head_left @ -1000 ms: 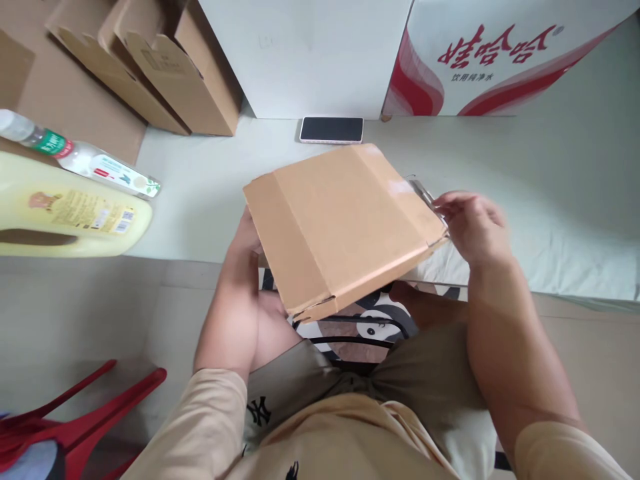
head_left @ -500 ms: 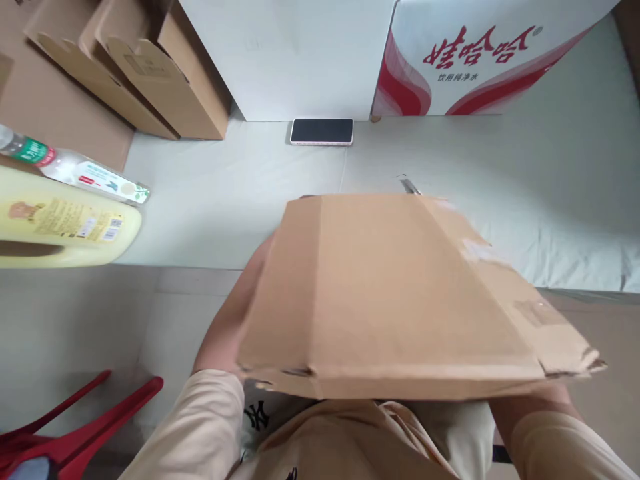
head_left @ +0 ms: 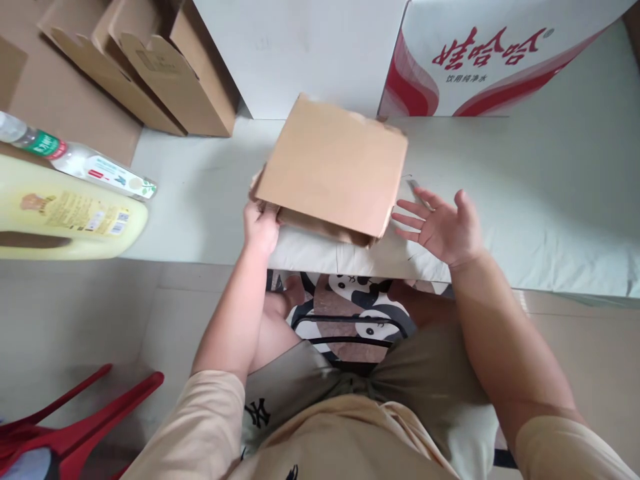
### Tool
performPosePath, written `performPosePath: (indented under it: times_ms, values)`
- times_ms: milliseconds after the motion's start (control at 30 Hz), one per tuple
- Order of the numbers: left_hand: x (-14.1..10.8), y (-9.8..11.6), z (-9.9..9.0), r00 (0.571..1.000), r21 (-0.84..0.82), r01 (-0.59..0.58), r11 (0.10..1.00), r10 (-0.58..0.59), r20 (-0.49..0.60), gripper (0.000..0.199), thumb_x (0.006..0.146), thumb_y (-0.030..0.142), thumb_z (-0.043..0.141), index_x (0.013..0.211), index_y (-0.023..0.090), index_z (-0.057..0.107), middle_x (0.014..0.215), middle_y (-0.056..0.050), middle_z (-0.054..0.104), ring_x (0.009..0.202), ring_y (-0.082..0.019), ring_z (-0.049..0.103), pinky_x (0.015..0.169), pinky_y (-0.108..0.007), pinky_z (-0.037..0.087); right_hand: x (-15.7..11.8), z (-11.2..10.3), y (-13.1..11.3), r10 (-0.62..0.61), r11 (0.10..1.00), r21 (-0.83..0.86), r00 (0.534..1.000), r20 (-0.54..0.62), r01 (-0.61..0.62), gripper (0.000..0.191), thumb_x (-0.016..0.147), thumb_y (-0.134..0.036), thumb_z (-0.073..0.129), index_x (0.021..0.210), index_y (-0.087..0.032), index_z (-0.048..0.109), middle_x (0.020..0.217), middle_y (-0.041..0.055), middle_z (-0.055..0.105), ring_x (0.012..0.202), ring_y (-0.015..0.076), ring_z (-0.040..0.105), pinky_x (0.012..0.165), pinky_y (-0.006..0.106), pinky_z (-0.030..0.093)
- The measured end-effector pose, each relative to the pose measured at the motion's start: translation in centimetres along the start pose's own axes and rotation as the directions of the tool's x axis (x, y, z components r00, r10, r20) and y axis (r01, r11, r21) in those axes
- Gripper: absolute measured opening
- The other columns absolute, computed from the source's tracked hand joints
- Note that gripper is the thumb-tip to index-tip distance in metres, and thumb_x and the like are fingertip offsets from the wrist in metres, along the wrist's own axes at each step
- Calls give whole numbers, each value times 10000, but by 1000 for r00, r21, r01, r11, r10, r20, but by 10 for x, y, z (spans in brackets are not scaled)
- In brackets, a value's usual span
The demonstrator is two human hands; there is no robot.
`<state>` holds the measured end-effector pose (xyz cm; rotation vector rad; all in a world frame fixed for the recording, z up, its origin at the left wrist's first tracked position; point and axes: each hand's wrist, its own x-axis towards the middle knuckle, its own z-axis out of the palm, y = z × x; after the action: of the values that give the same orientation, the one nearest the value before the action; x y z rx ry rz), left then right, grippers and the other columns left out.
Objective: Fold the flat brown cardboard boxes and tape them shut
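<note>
A brown cardboard box (head_left: 335, 170) is tilted above the table, its near edge facing me. My left hand (head_left: 261, 227) grips its near left corner, the fingers partly hidden at the cardboard's edge. To the right of the box, my right hand (head_left: 443, 223) is open with the palm up and fingers spread, apart from the cardboard. Just behind the right fingers, a small metallic item (head_left: 413, 185) lies on the table, mostly covered. The phone seen earlier at the back is hidden by the box.
At the back stand a white box (head_left: 300, 47) and a white-and-red printed carton (head_left: 460, 67). Folded cardboard boxes (head_left: 165, 73), a clear bottle (head_left: 75, 160) and a yellow jug (head_left: 75, 213) are on the left. A red chair (head_left: 100, 420) stands lower left.
The cardboard box has moved away from my body, towards the back of the table, and turned. My right hand has let go of it and opened; my left hand still holds on.
</note>
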<state>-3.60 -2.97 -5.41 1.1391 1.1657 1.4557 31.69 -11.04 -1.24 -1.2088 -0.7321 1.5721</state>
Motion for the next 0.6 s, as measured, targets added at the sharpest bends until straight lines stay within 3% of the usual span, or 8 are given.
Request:
performPosePath:
  times_ms: [100, 167, 233, 367, 400, 467, 533, 600]
  values:
    - [0, -3, -6, 974, 288, -204, 936, 164, 156, 442, 933, 579, 723, 1276, 303, 758, 1357, -66, 753, 1404, -304, 655, 1202, -475, 553, 8, 6, 11, -24, 996, -84, 1000, -4, 23, 723, 688, -871, 717, 1165, -331, 661, 1219, 76, 777, 1172, 336, 752, 910, 536, 659]
    - [-3, -2, -6, 931, 425, -333, 842, 222, 289, 389, 975, 483, 664, 1300, 294, 764, 1475, -69, 704, 1455, -287, 621, 1278, -469, 483, 14, 10, 17, -29, 993, -113, 998, -52, 23, 671, 704, -815, 740, 1144, -316, 656, 1167, 70, 786, 1141, 325, 761, 865, 501, 677]
    - [-8, -1, -5, 901, 524, -390, 757, 198, 385, 380, 957, 328, 645, 1312, 274, 770, 1543, -78, 659, 1414, -272, 652, 1262, -442, 503, 18, 11, 20, -4, 995, -99, 987, -163, -12, 581, 688, -713, 806, 1073, -303, 661, 1115, 59, 797, 1057, 303, 776, 778, 450, 693]
    - [-16, 6, -3, 873, 674, -378, 635, 1, 488, 496, 862, 156, 623, 1323, 262, 774, 1580, -95, 622, 1102, -227, 765, 1108, -438, 617, 19, 0, 15, 77, 989, -94, 944, -321, -112, 414, 633, -496, 893, 905, -258, 692, 963, 61, 806, 833, 252, 769, 596, 362, 667]
    - [-17, 7, -4, 860, 679, -364, 638, -51, 508, 495, 853, 160, 621, 1310, 261, 780, 1585, -96, 613, 1086, -230, 764, 1079, -451, 630, 18, -4, 13, 77, 989, -99, 944, -322, -114, 392, 627, -474, 897, 880, -247, 701, 933, 65, 804, 797, 248, 764, 571, 356, 658]
    - [-15, 8, -5, 851, 646, -308, 698, -101, 515, 448, 856, 218, 635, 1274, 266, 790, 1609, -91, 582, 1230, -283, 725, 1083, -482, 623, 15, -10, 11, 38, 991, -112, 954, -296, -75, 383, 621, -475, 901, 855, -236, 713, 892, 65, 800, 755, 254, 760, 550, 369, 650]
    - [-11, 7, -6, 902, 562, -213, 799, -60, 427, 437, 877, 337, 686, 1306, 283, 752, 1649, -86, 534, 1439, -329, 607, 1153, -501, 576, 10, -14, 10, -9, 991, -134, 975, -222, -21, 413, 605, -501, 918, 859, -238, 725, 886, 54, 802, 777, 264, 772, 601, 395, 667]
    - [-7, 6, -6, 962, 413, -102, 905, -15, 272, 559, 865, 515, 758, 1369, 292, 666, 1616, -108, 563, 1500, -331, 559, 1200, -506, 535, 5, -16, 11, -19, 988, -157, 993, -117, 1, 476, 552, -494, 960, 893, -241, 746, 936, 50, 814, 876, 281, 789, 722, 427, 691]
